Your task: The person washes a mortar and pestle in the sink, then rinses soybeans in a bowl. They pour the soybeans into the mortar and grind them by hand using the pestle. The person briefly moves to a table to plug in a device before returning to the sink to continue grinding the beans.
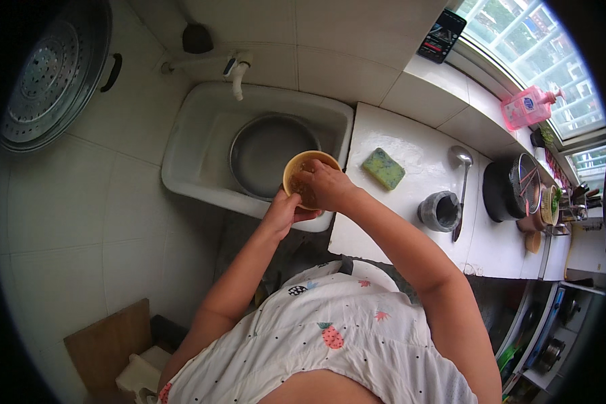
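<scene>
My left hand (pixel 281 214) holds a yellow bowl (pixel 287 177) by its side and underside, over the front right of a white sink (pixel 194 146). Inside the bowl is a brownish, wet, grainy mixture (pixel 303 189), and the fingers of my right hand (pixel 328 187) reach down into it. Whether those fingers grip anything is hidden. Below and behind the bowl, a round dark metal pan (pixel 262 156) rests in the sink. A white tap (pixel 238 81) on the wall points down above the basin.
On the white counter to the right lie a green sponge (pixel 384 168), a stone mortar (pixel 439 211) and a metal ladle (pixel 463 177). A black pot (pixel 502 192) stands farther right. Pink soap bottle (pixel 525 108) and phone (pixel 442 36) are by the window. A steamer tray (pixel 55 76) hangs left.
</scene>
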Action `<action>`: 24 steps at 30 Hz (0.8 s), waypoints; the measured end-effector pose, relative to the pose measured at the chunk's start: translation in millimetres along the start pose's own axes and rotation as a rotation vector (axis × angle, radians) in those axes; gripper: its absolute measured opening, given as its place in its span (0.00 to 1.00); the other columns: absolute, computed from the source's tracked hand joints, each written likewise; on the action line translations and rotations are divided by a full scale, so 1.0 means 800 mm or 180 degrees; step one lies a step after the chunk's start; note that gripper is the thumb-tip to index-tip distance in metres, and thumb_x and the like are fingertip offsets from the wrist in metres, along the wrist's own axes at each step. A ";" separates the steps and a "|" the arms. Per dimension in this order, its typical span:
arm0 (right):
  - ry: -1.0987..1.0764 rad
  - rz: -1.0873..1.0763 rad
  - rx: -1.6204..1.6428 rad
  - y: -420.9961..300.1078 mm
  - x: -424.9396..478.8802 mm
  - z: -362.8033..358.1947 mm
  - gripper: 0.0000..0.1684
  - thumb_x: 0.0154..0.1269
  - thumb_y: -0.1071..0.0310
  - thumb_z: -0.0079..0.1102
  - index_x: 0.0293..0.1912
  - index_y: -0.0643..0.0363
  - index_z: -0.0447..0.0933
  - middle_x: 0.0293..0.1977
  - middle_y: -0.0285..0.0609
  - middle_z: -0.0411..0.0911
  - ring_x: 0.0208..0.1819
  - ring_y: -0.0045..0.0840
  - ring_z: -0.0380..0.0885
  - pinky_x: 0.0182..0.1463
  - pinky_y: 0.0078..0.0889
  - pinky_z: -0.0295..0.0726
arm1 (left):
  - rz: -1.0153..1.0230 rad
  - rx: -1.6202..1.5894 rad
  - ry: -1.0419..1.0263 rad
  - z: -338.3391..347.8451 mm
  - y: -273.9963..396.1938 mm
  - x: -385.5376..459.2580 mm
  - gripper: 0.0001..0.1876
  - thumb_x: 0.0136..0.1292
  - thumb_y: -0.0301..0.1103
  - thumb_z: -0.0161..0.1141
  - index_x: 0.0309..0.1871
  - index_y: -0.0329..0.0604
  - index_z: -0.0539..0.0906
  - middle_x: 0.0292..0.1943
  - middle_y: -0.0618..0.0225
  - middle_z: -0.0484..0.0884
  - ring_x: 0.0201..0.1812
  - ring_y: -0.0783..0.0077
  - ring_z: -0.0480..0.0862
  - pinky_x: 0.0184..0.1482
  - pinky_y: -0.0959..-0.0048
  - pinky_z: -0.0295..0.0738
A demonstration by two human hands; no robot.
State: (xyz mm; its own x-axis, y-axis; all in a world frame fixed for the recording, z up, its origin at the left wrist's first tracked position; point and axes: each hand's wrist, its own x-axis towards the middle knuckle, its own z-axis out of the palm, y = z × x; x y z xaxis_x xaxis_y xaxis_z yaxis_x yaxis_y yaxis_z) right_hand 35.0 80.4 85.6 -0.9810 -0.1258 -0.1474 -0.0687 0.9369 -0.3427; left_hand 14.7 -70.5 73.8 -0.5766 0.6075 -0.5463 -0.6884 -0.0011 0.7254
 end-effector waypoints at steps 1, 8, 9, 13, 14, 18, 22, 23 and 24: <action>-0.0011 0.0101 -0.0115 -0.006 -0.001 0.001 0.20 0.49 0.65 0.63 0.46 0.53 0.77 0.46 0.46 0.75 0.51 0.36 0.73 0.54 0.34 0.73 | 0.0029 0.0020 0.0000 0.002 0.001 0.000 0.18 0.67 0.27 0.37 0.60 0.38 0.62 0.49 0.54 0.76 0.43 0.57 0.82 0.42 0.65 0.83; -0.0198 0.0298 0.1023 0.009 0.020 0.000 0.19 0.51 0.70 0.58 0.46 0.57 0.78 0.40 0.53 0.79 0.45 0.40 0.79 0.50 0.37 0.76 | 0.0141 0.0025 0.0080 -0.012 -0.007 0.000 0.20 0.66 0.26 0.37 0.62 0.42 0.60 0.52 0.53 0.73 0.43 0.56 0.82 0.43 0.63 0.83; 0.0108 0.0207 0.1461 0.012 0.018 0.000 0.19 0.52 0.69 0.56 0.47 0.58 0.78 0.40 0.55 0.79 0.46 0.39 0.78 0.52 0.37 0.75 | 0.0145 0.0010 0.0087 -0.012 -0.008 0.000 0.20 0.66 0.26 0.37 0.61 0.41 0.60 0.51 0.53 0.74 0.43 0.56 0.82 0.43 0.63 0.83; 0.0507 -0.0428 0.0443 0.014 0.026 0.046 0.23 0.51 0.65 0.60 0.51 0.48 0.76 0.40 0.52 0.78 0.47 0.39 0.77 0.51 0.36 0.75 | 0.0112 0.0078 0.0073 -0.011 0.001 0.000 0.19 0.66 0.27 0.38 0.60 0.39 0.62 0.50 0.53 0.75 0.43 0.56 0.82 0.43 0.63 0.83; 0.0530 -0.0405 0.0199 0.010 0.028 0.054 0.23 0.51 0.64 0.61 0.50 0.46 0.76 0.42 0.50 0.77 0.47 0.39 0.77 0.51 0.36 0.76 | 0.0090 0.0129 0.0055 -0.012 0.004 -0.002 0.19 0.66 0.27 0.38 0.60 0.39 0.63 0.49 0.53 0.76 0.43 0.56 0.82 0.43 0.63 0.83; -0.0597 -0.0190 0.0388 0.034 0.051 0.085 0.22 0.51 0.59 0.62 0.48 0.49 0.77 0.50 0.47 0.70 0.51 0.39 0.74 0.51 0.37 0.75 | 0.0094 0.0136 0.0047 -0.013 0.006 -0.004 0.18 0.66 0.27 0.38 0.59 0.38 0.64 0.49 0.54 0.76 0.42 0.57 0.83 0.43 0.63 0.83; -0.0459 -0.0284 -0.0180 0.018 0.043 0.066 0.26 0.50 0.55 0.63 0.49 0.54 0.75 0.52 0.46 0.70 0.51 0.38 0.74 0.52 0.37 0.75 | 0.0083 0.0071 0.0174 -0.019 -0.002 -0.002 0.19 0.67 0.28 0.38 0.60 0.39 0.63 0.50 0.54 0.76 0.43 0.59 0.83 0.41 0.64 0.83; -0.0303 -0.0108 -0.0366 0.011 0.039 0.056 0.28 0.50 0.55 0.63 0.50 0.55 0.74 0.53 0.47 0.70 0.51 0.37 0.74 0.52 0.37 0.75 | 0.0080 0.0028 0.0177 -0.017 -0.002 0.002 0.19 0.67 0.28 0.39 0.60 0.39 0.63 0.50 0.55 0.76 0.43 0.59 0.83 0.41 0.64 0.84; -0.0157 0.0065 -0.0529 0.002 0.036 0.045 0.29 0.50 0.54 0.63 0.52 0.55 0.73 0.53 0.48 0.70 0.50 0.37 0.75 0.52 0.37 0.75 | 0.0147 0.0091 0.0153 -0.013 0.002 0.002 0.19 0.67 0.28 0.39 0.61 0.39 0.63 0.50 0.54 0.76 0.43 0.59 0.83 0.40 0.64 0.84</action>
State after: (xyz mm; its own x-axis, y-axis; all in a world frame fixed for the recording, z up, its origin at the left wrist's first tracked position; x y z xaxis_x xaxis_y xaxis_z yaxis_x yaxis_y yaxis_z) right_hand 13.2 66.4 47.8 -0.9727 -0.1184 -0.1995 -0.0820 0.9799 -0.1816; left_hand 8.1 -78.1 69.6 -0.6284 0.5684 -0.5311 -0.6482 -0.0051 0.7614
